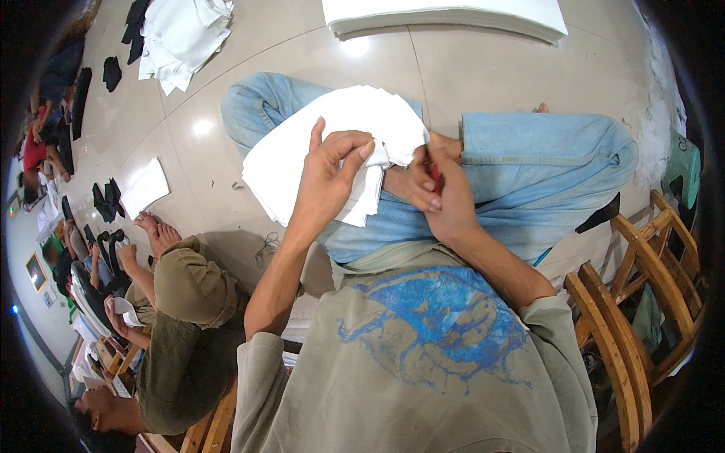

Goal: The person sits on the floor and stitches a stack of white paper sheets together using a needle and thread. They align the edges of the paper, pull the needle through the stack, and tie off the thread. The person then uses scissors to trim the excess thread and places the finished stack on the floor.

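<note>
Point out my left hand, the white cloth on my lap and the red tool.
Left hand (332, 162): head view, middle of the hand.
White cloth (288, 155): head view, top surface, left of that hand.
Red tool (435, 175): head view, its visible red part.

My cloth (281, 170) plain white; my tool (436, 175) red. My jeans (544, 143) faded light blue; my shirt (427, 340) grey-green, splashy blue print. Floor (260, 41) beige. Wooden frames (651, 264) honey-brown.

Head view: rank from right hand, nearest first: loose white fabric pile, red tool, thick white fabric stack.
1. red tool: in the right hand
2. thick white fabric stack: floor, ahead
3. loose white fabric pile: floor, ahead left
</note>
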Demonstrator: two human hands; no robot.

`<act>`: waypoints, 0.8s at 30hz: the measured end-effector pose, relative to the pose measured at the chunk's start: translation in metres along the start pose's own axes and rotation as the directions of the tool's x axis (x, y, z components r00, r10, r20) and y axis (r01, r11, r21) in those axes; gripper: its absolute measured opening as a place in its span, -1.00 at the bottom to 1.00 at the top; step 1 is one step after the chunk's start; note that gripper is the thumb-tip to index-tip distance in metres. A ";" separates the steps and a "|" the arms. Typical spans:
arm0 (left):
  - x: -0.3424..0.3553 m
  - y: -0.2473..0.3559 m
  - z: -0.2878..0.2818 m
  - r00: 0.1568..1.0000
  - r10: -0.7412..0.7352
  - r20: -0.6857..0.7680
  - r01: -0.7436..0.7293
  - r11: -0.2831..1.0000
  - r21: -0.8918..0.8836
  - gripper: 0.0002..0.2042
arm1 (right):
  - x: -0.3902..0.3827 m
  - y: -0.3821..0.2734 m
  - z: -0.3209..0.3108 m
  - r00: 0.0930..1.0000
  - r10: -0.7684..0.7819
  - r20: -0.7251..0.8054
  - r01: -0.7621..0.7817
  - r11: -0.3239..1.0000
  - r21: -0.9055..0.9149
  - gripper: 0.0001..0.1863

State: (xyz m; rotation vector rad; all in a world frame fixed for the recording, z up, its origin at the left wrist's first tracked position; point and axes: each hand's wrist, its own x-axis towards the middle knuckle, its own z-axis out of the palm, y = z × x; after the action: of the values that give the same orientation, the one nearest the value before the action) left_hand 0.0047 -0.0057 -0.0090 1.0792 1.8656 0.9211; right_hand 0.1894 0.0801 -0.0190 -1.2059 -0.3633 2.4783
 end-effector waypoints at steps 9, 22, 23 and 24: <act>-0.009 0.001 0.002 0.958 0.265 0.111 -0.286 0.920 0.269 -0.95 | 0.054 -0.062 -0.010 0.982 -0.074 0.173 0.166 0.776 -0.608 -0.60; -0.009 0.000 0.001 0.939 0.306 0.157 -0.342 0.882 0.323 -0.97 | 0.051 -0.061 -0.032 0.908 -0.377 0.181 0.341 0.420 -0.841 -0.69; -0.009 -0.001 0.000 0.937 0.302 0.177 -0.346 0.881 0.322 -0.96 | 0.053 -0.059 -0.031 0.897 -0.390 0.207 0.347 0.334 -0.876 -0.68; -0.010 0.002 -0.001 0.934 0.298 0.198 -0.350 0.876 0.332 -0.93 | 0.057 -0.057 -0.028 0.886 -0.400 0.234 0.350 0.249 -0.903 -0.67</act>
State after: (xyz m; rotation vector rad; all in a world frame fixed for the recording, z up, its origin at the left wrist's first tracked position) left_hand 0.0080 -0.0142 -0.0044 1.6816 1.8071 0.6680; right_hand 0.1903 0.1574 -0.0542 -1.2541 -2.0384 1.6680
